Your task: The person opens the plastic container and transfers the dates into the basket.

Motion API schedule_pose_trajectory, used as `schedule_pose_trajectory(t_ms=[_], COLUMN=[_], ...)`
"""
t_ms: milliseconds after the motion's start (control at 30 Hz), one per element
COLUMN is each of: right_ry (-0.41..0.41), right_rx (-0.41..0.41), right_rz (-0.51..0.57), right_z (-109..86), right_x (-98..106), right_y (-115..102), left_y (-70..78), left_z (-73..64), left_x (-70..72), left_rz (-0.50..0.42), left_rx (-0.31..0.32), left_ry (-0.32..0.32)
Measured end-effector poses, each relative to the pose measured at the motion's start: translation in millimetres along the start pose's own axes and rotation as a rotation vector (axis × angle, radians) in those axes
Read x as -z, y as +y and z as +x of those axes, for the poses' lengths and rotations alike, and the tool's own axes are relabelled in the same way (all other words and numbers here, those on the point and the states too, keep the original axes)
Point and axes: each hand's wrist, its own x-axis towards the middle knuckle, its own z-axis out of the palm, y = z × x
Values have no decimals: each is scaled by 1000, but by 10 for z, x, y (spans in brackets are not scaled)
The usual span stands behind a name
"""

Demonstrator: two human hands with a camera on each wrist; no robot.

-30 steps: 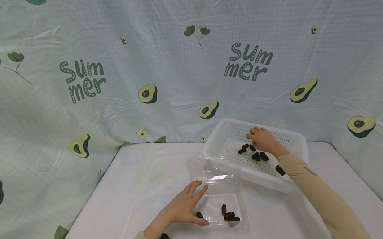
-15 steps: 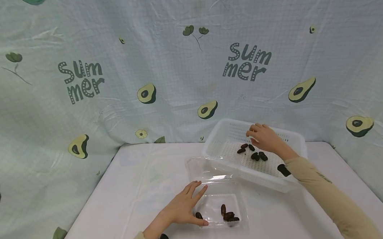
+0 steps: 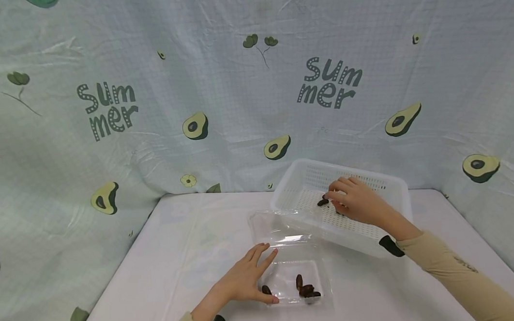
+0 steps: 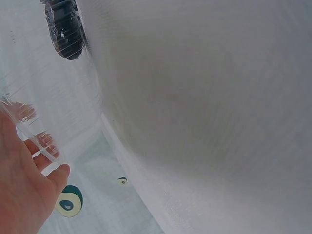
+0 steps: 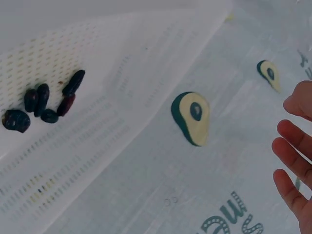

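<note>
My left hand [image 3: 245, 278] rests at the left side of a clear plastic clamshell box [image 3: 326, 278], thumb and fingers spread along its edge. Several dark brown dates [image 3: 306, 290] lie inside the box near its front right, and one date [image 3: 266, 290] sits by my left thumb. In the left wrist view, a date [image 4: 67, 36] shows through the plastic. My right hand [image 3: 356, 203] reaches down into a white perforated basket [image 3: 391, 188], fingers apart, over more dates [image 3: 322, 202], partly hidden by it. The right wrist view shows nothing between its fingers [image 5: 292, 156].
The box's open lid [image 3: 269, 226] leans back and overlaps the basket's front left wall. Both stand on a white-covered table [image 3: 192, 261]. Behind it hangs a pale curtain [image 3: 227, 84] printed with avocados and lettering.
My right hand first drew back slightly, then came lower and forward over the dates in the basket, covering several. My left hand stays at the box.
</note>
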Motion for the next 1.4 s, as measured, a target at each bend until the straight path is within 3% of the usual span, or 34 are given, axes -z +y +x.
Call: schedule_pose_trajectory(t_ms=[300,633,1033,1400], right_ry=[25,-103,-248,-314], right_rx=[82,196,328,346], right_rz=[34,47,-26,22], right_z=[20,-55,-146,-179], right_x=[85,-77,-366,-665], right_y=[-473,-877,-1157,-1273], left_y=[20,22,23,16], left_z=[-7,-13,-21,-20], left_x=[26,7,15,18], left_rz=[-9,1,-20,-22], left_rx=[8,10,12,5], left_ry=[-5,6,-1,1])
